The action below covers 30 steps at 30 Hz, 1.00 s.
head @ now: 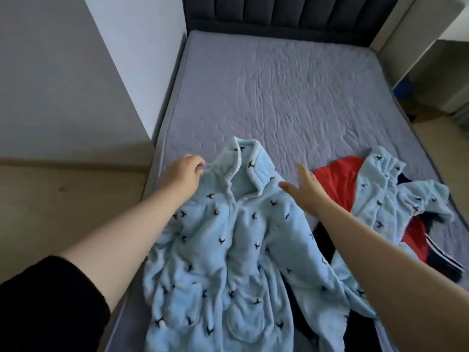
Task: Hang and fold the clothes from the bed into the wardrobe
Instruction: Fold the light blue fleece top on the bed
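Pinching the light blue fleece robe [228,237] just beside its collar with the left hand [186,174], the fingers curling round the cloth on the side toward the wall [63,72]. Holding the right hand [304,186] open above the other shoulder of the robe, the fingers spreading out straight and gripping nothing; not possible to tell whether touching the cloth or only hovering just over it. Wearing a black sleeve [50,301] pushed up on the left arm, and showing the right forearm bare. Lying front side up on the gray bed [279,85], the robe, with the collar pointing toward the dark headboard [291,13] and the wrinkled lower part with two pockets reaching down to the near edge. Lying to the right of the robe, a red garment [335,179], partly covered by a second light blue piece [396,199] of the same pattern. Showing between the robe and these, a dark garment [324,240], mostly hidden under them. Running along the left side of the bed, a pale wooden floor [63,199].
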Available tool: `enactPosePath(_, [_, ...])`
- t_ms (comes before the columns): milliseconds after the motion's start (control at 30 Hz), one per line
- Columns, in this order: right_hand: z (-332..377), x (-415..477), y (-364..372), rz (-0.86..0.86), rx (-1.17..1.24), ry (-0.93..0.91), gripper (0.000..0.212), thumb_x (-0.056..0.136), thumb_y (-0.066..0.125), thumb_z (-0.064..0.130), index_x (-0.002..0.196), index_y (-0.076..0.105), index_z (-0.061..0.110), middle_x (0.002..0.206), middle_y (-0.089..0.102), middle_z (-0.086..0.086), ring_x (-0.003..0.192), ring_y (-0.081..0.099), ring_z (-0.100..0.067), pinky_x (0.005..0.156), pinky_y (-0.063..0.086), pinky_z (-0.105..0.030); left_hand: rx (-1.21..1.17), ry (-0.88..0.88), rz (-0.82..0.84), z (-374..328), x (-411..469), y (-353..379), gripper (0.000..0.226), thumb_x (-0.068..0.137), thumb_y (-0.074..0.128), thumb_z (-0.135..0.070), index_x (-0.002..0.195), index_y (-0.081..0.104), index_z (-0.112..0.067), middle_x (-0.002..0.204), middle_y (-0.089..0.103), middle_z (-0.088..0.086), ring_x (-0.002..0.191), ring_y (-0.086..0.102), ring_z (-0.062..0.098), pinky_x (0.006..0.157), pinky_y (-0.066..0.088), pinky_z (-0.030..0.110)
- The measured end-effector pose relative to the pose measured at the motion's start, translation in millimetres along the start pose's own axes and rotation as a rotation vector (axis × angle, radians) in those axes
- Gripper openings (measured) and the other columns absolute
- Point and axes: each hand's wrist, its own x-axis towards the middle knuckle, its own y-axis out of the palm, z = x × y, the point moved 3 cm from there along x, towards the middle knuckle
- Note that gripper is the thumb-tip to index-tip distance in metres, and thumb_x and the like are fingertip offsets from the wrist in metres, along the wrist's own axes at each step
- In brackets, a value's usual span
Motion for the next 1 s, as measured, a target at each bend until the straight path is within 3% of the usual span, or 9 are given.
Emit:
enactPosePath(133, [-63, -19, 81, 0.130, 0.000, 0.120, 0.079, 0.091, 0.063, 0.039, 0.152, 0.020, 0.012, 0.154, 0.030, -0.012, 0.139, 0.034, -0.027, 0.112, 0.032, -0.042, -0.070, -0.038, 0.173, 43, -50, 79, 0.016, 0.092, 0.056, -0.011, 0.102, 0.066, -0.005, 0.104, 0.066, 0.014, 0.096, 0.060, 0.033, 0.083, 0.046, 0.042])
enactPosePath(267, [-102, -45, 145, 0.234, 0.009, 0.201, 0.069, 0.092, 0.060, 0.038, 0.149, 0.026, 0.017, 0.149, 0.037, -0.009, 0.132, 0.043, -0.024, 0.102, 0.037, -0.035, -0.102, -0.114, 0.323, 83, -100, 127, 0.014, 0.092, 0.056, -0.013, 0.101, 0.066, -0.007, 0.104, 0.066, 0.010, 0.096, 0.061, 0.029, 0.084, 0.047, 0.038])
enactPosePath(467, [-140, -88, 217, 0.372, -0.073, 0.205, 0.055, 0.094, 0.057, 0.034, 0.143, 0.037, 0.019, 0.140, 0.046, -0.006, 0.121, 0.050, -0.023, 0.091, 0.044, -0.032, -0.173, -0.294, 0.383, 135, -177, 170, 0.014, 0.092, 0.058, -0.015, 0.100, 0.067, -0.007, 0.102, 0.068, 0.008, 0.093, 0.063, 0.025, 0.079, 0.049, 0.033])
enactPosePath(533, [-144, -104, 240, 0.411, -0.094, 0.199, 0.054, 0.093, 0.058, 0.032, 0.142, 0.039, 0.018, 0.139, 0.046, -0.005, 0.121, 0.050, -0.022, 0.094, 0.044, -0.033, -0.188, -0.370, 0.384, 155, -204, 180, 0.013, 0.093, 0.057, -0.015, 0.100, 0.066, -0.007, 0.102, 0.068, 0.008, 0.092, 0.063, 0.023, 0.075, 0.047, 0.029])
enactPosePath(633, [-138, -125, 276, 0.476, -0.106, 0.131, 0.053, 0.092, 0.060, 0.034, 0.140, 0.042, 0.021, 0.140, 0.045, -0.002, 0.123, 0.049, -0.020, 0.096, 0.044, -0.032, -0.207, -0.494, 0.339, 184, -244, 187, 0.010, 0.091, 0.059, -0.010, 0.096, 0.066, -0.004, 0.098, 0.068, 0.012, 0.085, 0.060, 0.021, 0.066, 0.036, 0.025])
enactPosePath(733, [-121, -141, 314, 0.506, -0.145, 0.021, 0.051, 0.092, 0.061, 0.033, 0.139, 0.046, 0.021, 0.136, 0.048, -0.002, 0.121, 0.050, -0.019, 0.097, 0.042, -0.031, -0.221, -0.641, 0.285, 218, -281, 190, 0.016, 0.086, 0.065, -0.005, 0.098, 0.062, 0.005, 0.100, 0.065, 0.022, 0.090, 0.061, 0.032, 0.072, 0.041, 0.031])
enactPosePath(867, [-96, -164, 371, 0.566, -0.181, -0.110, 0.048, 0.091, 0.060, 0.031, 0.136, 0.048, 0.022, 0.132, 0.050, -0.001, 0.115, 0.053, -0.019, 0.091, 0.043, -0.029, -0.293, -0.850, 0.274, 263, -314, 198, 0.043, 0.083, 0.072, -0.022, 0.113, 0.054, 0.003, 0.108, 0.060, 0.020, 0.099, 0.058, 0.033, 0.083, 0.044, 0.039])
enactPosePath(1000, [-78, -176, 425, 0.608, -0.213, -0.221, 0.048, 0.089, 0.061, 0.029, 0.135, 0.050, 0.021, 0.129, 0.049, -0.002, 0.118, 0.049, -0.021, 0.091, 0.041, -0.029, -0.464, -0.920, 0.240, 291, -310, 214, 0.047, 0.082, 0.073, -0.032, 0.115, 0.056, -0.003, 0.106, 0.066, 0.012, 0.094, 0.062, 0.026, 0.085, 0.048, 0.036])
